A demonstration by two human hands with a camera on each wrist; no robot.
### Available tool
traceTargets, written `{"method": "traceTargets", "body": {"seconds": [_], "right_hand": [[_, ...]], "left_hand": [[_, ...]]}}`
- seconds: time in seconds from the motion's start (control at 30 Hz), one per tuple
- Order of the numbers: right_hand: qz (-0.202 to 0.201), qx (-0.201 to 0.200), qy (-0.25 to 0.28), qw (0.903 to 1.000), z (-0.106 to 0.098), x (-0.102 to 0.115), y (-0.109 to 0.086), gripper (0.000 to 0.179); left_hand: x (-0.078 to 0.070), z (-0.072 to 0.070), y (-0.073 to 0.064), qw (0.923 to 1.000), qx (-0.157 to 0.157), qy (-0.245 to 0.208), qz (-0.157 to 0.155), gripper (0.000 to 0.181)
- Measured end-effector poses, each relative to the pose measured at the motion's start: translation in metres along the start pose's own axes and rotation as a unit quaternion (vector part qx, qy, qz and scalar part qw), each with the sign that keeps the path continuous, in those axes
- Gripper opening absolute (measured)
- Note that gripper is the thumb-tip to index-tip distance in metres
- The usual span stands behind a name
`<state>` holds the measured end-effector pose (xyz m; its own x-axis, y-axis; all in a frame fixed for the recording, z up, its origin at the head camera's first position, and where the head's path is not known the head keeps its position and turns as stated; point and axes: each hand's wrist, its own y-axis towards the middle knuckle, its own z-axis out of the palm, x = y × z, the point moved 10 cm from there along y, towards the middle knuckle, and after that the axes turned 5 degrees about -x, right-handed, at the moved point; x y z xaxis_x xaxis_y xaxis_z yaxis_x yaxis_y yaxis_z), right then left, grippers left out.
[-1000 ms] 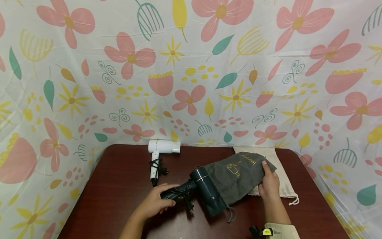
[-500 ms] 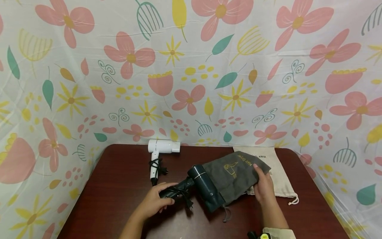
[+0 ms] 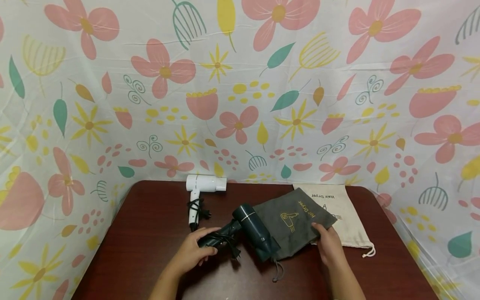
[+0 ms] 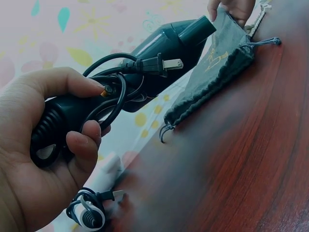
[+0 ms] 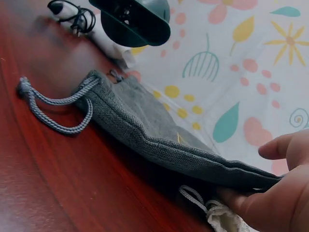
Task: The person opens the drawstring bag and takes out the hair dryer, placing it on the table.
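My left hand (image 3: 189, 252) grips a dark green hair dryer (image 3: 255, 233) by its handle. Its black cord is bundled along the handle, and the two-pin plug (image 4: 166, 64) sticks out in the left wrist view. The dryer's head overlaps the near left part of a grey drawstring bag (image 3: 271, 208) in the head view. Gold "Hair Dryer" lettering and a dryer drawing mark the bag. My right hand (image 3: 329, 243) pinches the bag's right side, thumb on top and a finger beneath. In the right wrist view the bag's gathered mouth edge (image 5: 149, 152) and looped cord (image 5: 63, 126) show.
A white hair dryer (image 3: 204, 183) with a wrapped black cord lies at the back left of the dark red-brown table (image 3: 150, 216). Partly under the grey bag, a beige drawstring bag (image 3: 354, 229) lies at the back right. A floral curtain (image 3: 240, 83) hangs behind the table.
My right hand has moved left and nearer the person, turning the grey bag so its print and more of the beige bag show. The green dryer has shifted slightly left and away.
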<state>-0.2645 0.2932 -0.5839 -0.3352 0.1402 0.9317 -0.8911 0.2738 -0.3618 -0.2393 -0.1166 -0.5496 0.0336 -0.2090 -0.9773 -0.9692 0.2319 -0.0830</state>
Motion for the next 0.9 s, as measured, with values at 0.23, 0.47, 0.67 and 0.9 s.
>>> {"method": "traceTargets", "body": {"seconds": [0.23,0.47,0.67,0.9], "right_hand": [[-0.018,0.028,-0.041,0.9986,0.006,-0.003,-0.013,0.063],[-0.012,0.025,-0.05,0.9984,0.009,-0.012,-0.023,0.062],[-0.011,0.035,-0.052,0.998,0.017,-0.02,-0.029,0.057],[-0.024,0.04,-0.066,0.9967,0.022,-0.026,-0.034,0.056]], "left_hand": [[-0.002,-0.005,0.0,0.9998,-0.017,-0.009,0.004,0.061],[0.003,-0.006,0.001,0.9991,-0.034,-0.02,-0.014,0.063],[0.006,-0.005,-0.001,0.9984,-0.04,-0.03,-0.027,0.063],[0.009,-0.004,0.002,0.9958,-0.071,-0.05,-0.029,0.062]]}}
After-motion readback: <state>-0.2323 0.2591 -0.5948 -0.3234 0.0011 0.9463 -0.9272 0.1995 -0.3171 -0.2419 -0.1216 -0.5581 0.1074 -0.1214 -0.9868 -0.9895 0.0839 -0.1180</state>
